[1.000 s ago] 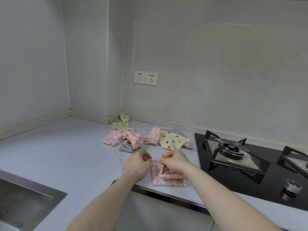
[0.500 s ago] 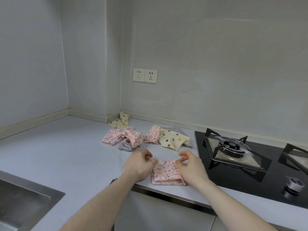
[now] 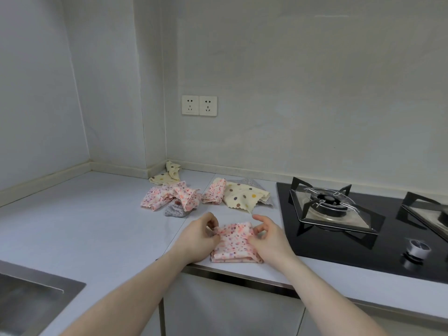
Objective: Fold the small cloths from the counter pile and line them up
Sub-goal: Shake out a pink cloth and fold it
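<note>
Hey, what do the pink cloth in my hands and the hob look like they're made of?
Pink cloth: soft matte fabric, probably microfibre; it creases limply and has wavy edges. Hob: glossy black top, likely glass, since it mirrors the metal pan supports.

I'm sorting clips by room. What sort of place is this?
Most likely a home kitchen: a gas hob set in the counter, a steel sink at near left, wall sockets above.
</note>
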Available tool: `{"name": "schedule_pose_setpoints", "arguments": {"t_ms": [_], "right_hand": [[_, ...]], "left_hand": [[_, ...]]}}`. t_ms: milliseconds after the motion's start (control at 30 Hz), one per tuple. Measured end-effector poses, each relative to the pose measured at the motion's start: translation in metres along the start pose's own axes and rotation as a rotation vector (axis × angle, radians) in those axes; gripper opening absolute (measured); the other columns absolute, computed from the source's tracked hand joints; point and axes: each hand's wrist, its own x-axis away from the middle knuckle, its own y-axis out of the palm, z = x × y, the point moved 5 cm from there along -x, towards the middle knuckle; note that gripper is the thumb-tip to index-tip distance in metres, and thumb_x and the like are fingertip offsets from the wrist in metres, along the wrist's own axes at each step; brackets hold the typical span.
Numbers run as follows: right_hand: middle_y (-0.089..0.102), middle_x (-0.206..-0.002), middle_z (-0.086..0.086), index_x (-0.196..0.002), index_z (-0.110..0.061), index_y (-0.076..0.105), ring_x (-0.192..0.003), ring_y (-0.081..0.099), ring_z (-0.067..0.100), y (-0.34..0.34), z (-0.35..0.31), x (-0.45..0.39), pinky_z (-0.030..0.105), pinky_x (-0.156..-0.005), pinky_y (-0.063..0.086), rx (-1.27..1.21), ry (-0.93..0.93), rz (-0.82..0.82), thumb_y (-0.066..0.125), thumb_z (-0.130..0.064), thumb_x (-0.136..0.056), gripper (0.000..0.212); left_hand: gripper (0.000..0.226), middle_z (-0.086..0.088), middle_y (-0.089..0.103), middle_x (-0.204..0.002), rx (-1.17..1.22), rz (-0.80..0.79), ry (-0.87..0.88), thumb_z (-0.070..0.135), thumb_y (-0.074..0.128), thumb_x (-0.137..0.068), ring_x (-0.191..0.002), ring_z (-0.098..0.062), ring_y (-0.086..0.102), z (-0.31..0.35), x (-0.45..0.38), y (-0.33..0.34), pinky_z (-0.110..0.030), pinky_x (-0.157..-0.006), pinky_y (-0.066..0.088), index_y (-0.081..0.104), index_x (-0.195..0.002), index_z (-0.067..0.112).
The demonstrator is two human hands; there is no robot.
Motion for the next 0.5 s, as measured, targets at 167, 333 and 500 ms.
{"name": "schedule_pose_setpoints", "arguments": {"t_ms": [167, 333, 500], "right_hand": [[0.066, -0.099, -0.003, -0.118, -0.029, 0.069, -0.049, 0.054, -0.001, -0.0057, -0.0036, 0.0057, 0.012, -0.053, 0.045, -0.109, -0.077, 0.043, 0.073, -0.010, -0.091, 0.034], [0.071, -0.077, -0.002, -0.081, -0.026, 0.075, -0.049, 0.052, 0.002, -0.0057, 0.0003, 0.0037, 0.016, -0.051, 0.044, -0.147, -0.050, 0.068, 0.075, -0.011, -0.089, 0.017], [0.074, -0.069, 0.000, -0.076, -0.025, 0.074, -0.061, 0.069, 0.007, -0.0077, 0.0024, 0.0037, 0.022, -0.051, 0.051, -0.114, -0.021, 0.105, 0.072, -0.008, -0.087, 0.020]], "left_hand": [[0.031, 0.009, 0.064, -0.099, 0.161, 0.068, 0.042, 0.014, 0.069, -0.090, -0.060, -0.010, 0.058, -0.0010, 0.0015, -0.0038, -0.034, -0.066, 0.053, 0.060, -0.112, 0.035], [0.024, 0.005, 0.071, -0.091, 0.166, 0.162, 0.037, 0.003, 0.066, -0.088, -0.057, -0.009, 0.063, 0.0007, 0.0020, -0.0090, -0.027, -0.060, 0.052, 0.069, -0.086, 0.027], [0.025, 0.005, 0.076, -0.087, 0.205, 0.175, 0.014, 0.003, 0.068, -0.083, -0.066, -0.014, 0.070, 0.0015, 0.0048, -0.0100, -0.037, -0.065, 0.060, 0.073, -0.081, 0.027]]}}
